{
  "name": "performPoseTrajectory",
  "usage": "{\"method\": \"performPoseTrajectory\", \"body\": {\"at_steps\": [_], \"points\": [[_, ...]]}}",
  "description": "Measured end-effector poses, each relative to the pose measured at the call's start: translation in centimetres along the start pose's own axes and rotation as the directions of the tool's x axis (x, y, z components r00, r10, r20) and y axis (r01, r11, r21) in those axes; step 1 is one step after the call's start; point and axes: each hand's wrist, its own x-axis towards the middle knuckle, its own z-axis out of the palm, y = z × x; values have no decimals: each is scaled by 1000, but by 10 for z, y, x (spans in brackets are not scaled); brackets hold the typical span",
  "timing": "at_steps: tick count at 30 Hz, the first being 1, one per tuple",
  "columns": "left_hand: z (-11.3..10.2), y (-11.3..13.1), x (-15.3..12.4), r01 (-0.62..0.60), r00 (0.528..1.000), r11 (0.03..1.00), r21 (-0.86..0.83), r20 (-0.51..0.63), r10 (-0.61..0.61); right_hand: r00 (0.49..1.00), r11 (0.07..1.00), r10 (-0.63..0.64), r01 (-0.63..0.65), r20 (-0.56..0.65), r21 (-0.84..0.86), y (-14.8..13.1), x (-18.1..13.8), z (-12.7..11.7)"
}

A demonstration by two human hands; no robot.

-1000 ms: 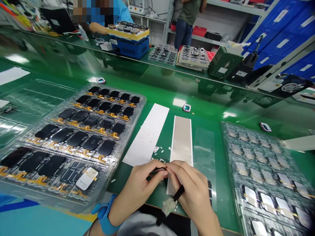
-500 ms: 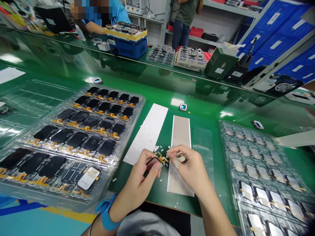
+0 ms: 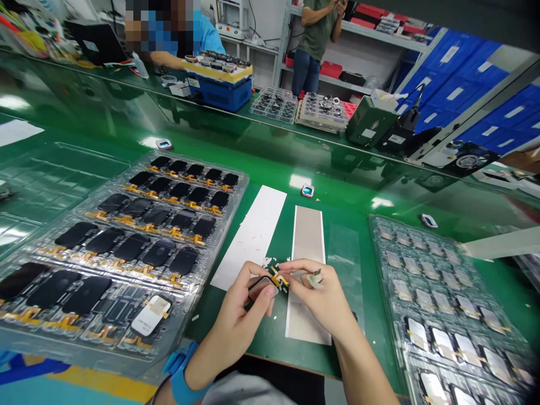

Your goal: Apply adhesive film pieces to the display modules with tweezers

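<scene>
My left fingers (image 3: 268, 306) are shut on a small display module (image 3: 261, 287), near the counter's (image 3: 270, 349) front edge. Light, fragile: hold body edges, not the orange flex (image 3: 278, 279). My right fingers (image 3: 295, 267) pinch a white film scrap (image 3: 315, 278).

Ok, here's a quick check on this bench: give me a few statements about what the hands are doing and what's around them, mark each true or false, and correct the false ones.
1. The left hand holds a small dark module. True.
2. The right hand holds a screwdriver. False: it pinches a scrap of whitish film.
3. A blue band circles the left wrist. True.
4. The tan strip lies left of the white strip. False: it lies to the right of it.
</scene>
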Motion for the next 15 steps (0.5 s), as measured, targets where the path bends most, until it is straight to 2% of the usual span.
{"method": "performPoseTrajectory", "body": {"at_steps": [2, 5, 11, 15], "points": [[-1, -2, -1, -9, 1000, 1000, -10, -30, 9, 1000, 1000, 7, -7, -10, 16, 2, 0, 0], [-2, -4, -3, -14, 1000, 1000, -22, -11, 13, 999, 998, 35, -35, -1, 53, 4, -2, 1], [-1, -3, -7, 10, 999, 1000, -10, 44, -9, 983, 979, 84, -112, 166, 169, 2, -4, 4], [-1, -4, -6, -1, 998, 999, -39, 61, 3, 978, 968, 93, -133, 188, 211, 4, -5, 4]]}}
